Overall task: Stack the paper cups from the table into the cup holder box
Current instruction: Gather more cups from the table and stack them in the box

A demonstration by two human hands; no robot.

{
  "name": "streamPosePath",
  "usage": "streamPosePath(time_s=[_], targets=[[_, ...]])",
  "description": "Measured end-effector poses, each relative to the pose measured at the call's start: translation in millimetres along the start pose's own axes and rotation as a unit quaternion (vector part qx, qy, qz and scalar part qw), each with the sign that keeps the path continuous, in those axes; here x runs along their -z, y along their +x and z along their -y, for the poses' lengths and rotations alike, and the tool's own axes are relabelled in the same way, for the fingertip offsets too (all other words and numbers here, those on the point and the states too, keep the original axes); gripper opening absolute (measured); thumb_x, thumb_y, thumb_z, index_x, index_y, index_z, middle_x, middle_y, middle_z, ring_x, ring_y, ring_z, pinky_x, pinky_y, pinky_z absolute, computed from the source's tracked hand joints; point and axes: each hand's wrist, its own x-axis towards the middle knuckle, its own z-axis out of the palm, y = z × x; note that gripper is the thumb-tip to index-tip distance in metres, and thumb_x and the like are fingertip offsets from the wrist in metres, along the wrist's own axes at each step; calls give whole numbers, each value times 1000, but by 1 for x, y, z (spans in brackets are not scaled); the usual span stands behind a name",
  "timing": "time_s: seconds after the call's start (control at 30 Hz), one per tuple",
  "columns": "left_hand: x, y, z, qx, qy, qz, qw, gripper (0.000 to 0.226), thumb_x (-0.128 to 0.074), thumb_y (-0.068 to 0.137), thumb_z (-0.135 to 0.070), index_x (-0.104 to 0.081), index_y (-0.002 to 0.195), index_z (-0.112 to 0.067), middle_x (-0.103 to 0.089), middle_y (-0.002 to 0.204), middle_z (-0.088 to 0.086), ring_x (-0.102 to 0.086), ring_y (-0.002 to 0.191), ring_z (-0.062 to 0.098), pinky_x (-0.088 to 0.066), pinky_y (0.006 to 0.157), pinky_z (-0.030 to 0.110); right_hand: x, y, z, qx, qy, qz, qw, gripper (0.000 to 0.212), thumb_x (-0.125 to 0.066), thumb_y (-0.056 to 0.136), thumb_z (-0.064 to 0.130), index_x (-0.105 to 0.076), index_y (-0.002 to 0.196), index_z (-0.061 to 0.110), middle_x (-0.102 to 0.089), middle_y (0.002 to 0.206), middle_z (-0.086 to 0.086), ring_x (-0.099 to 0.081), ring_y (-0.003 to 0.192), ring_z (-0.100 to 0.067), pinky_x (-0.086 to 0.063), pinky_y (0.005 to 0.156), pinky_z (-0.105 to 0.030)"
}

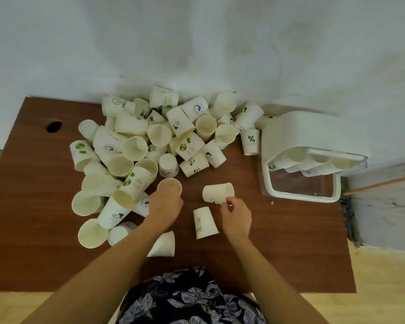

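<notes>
Reddish-brown wood-grain table (33, 230) pushed against a pale blue-white wall (197, 38) marked with grey smudges; a dark round cable hole (54, 126) sits in the tabletop toward 10 o'clock. Light wooden floor (384, 288) shows at the table's right and near edges. A large heap of white paper cups (150, 141), many printed with pandas, green leaves or small figures, spreads from the table's centre out to 11 o'clock, most lying on their sides, some mouth-up. At 2 o'clock stands the white cup holder box (313, 132), its clear front flap open, with several cups (313, 160) already lying inside, mouths facing out. A cup with a percent sign (251, 141) stands upside down just beside the box's left wall. Left hand (165, 203) curls over an upright cup (169, 184) at the heap's near edge, fingers wrapped round the rim. Right hand (235, 212) pinches the rim of a cup lying sideways (216, 192), mouth toward 3 o'clock, near the table's middle. Between the forearms an inverted cup with a line drawing (204, 222) stands alone; another cup on its side (163, 244) lies at 6 o'clock, partly under the left forearm. Dark floral-print clothing (192, 298) fills the near edge.
</notes>
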Motion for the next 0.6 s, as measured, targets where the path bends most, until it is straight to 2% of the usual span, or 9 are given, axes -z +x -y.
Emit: streamPosePath(time_s=[0.13,0.23,0.33,0.47,0.6], targets=[[11,-8,-16,-66,-24,-55,996,14,-52,94,-29,-54,86,-17,-49,83,-3,-52,80,16,-35,62,29,11,-4,-23,-8,26,-16,1000,21,-64,93,19,-68,113,14,-67,105,3,-59,89,-8,-46,76,-22],[18,-17,-37,-114,-61,-69,989,12,-54,94,-29,-57,88,-18,-53,83,-4,-51,82,16,-33,64,26,19,-5,-37,-3,36,-17,999,21,-65,92,18,-69,112,13,-68,104,2,-59,87,-8,-41,74,-19],[19,-27,-70,-158,-104,-83,978,12,-55,94,-29,-61,92,-19,-57,86,-5,-51,82,14,-38,66,25,37,-6,-48,-3,56,-39,998,20,-65,92,18,-69,112,13,-67,103,4,-59,88,-7,-42,76,-19],[21,-29,-124,-203,-140,-106,963,12,-59,92,-26,-64,96,-16,-60,87,-3,-51,82,14,-43,69,28,74,1,-62,21,93,-98,991,18,-66,91,16,-70,109,15,-68,100,5,-62,86,-10,-46,73,-20],[17,-22,-181,-239,-155,-103,953,18,-61,92,-21,-67,107,-14,-65,99,0,-54,92,18,-47,78,31,129,18,-78,67,93,-188,975,16,-66,92,14,-70,107,14,-61,95,11,-57,81,-7,-47,73,-23]])
